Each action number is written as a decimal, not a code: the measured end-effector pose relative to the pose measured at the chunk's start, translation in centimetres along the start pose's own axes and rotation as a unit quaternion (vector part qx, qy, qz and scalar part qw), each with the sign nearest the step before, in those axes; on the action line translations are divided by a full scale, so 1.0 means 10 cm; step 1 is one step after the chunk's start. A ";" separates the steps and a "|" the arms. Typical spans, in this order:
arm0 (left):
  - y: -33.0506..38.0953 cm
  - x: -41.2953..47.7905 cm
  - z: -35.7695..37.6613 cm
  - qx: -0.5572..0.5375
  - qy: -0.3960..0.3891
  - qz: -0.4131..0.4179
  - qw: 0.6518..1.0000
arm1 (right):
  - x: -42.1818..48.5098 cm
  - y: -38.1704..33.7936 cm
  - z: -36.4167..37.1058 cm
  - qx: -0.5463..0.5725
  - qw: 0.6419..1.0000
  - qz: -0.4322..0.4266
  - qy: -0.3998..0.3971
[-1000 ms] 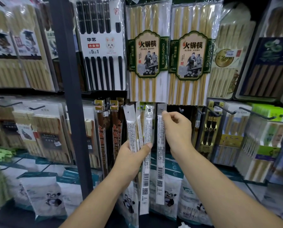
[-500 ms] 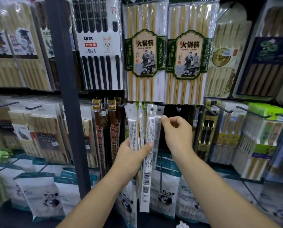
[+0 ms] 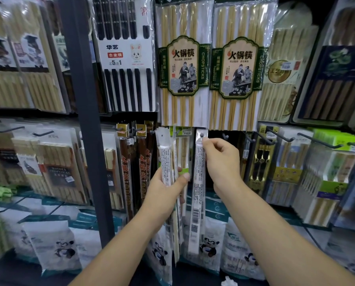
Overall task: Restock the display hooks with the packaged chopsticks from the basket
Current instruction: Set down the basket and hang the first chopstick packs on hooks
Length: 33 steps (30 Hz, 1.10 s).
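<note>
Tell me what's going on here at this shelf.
A person is restocking a shop display of chopsticks. The left hand grips a bundle of narrow chopstick packs. The right hand pinches the top of a single pack, with its hang hole raised just below the green-labelled bamboo packs. Whether that pack is already on a hook cannot be told.
</note>
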<state>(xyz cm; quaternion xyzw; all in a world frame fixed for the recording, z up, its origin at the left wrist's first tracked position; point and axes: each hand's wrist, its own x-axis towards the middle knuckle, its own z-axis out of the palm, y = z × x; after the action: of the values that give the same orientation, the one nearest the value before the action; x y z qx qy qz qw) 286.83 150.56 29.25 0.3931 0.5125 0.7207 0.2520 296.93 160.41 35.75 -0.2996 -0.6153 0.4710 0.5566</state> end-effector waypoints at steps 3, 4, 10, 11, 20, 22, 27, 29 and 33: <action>0.02 -0.02 -0.03 0.019 -0.010 0.016 1.000 | 0.04 0.03 0.02 -0.009 1.000 -0.003 0.012; 0.04 -0.02 -0.03 0.020 -0.014 0.018 1.000 | 0.06 0.04 0.03 -0.015 1.000 -0.004 0.016; 0.02 0.00 -0.03 -0.047 -0.042 -0.007 0.998 | 0.09 0.14 0.01 -0.061 0.997 0.013 0.040; 0.02 0.00 -0.02 -0.062 -0.051 -0.014 0.997 | 0.08 0.14 0.00 -0.064 0.997 0.012 0.043; 0.07 0.03 0.03 -0.070 -0.110 -0.014 0.991 | -0.18 -0.01 -0.05 -0.023 0.996 -0.017 -0.089; 0.07 0.03 0.04 -0.054 -0.116 0.003 0.992 | -0.21 -0.06 -0.03 -0.019 0.993 -0.021 -0.119; 0.06 0.05 0.04 0.014 -0.114 0.039 0.993 | -0.20 -0.09 -0.05 -0.003 0.995 -0.010 -0.102; 0.04 0.04 0.04 0.022 -0.111 0.042 0.993 | -0.18 -0.07 -0.05 0.008 0.995 -0.004 -0.098; 0.02 0.02 0.05 -0.004 -0.054 0.020 0.998 | -0.10 -0.01 -0.09 0.029 0.997 0.008 -0.070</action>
<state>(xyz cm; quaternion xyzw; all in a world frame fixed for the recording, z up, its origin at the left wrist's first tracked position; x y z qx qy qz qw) 287.11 150.94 29.57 0.4406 0.4874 0.7054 0.2658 297.99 159.66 35.39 -0.2548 -0.6361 0.5129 0.5170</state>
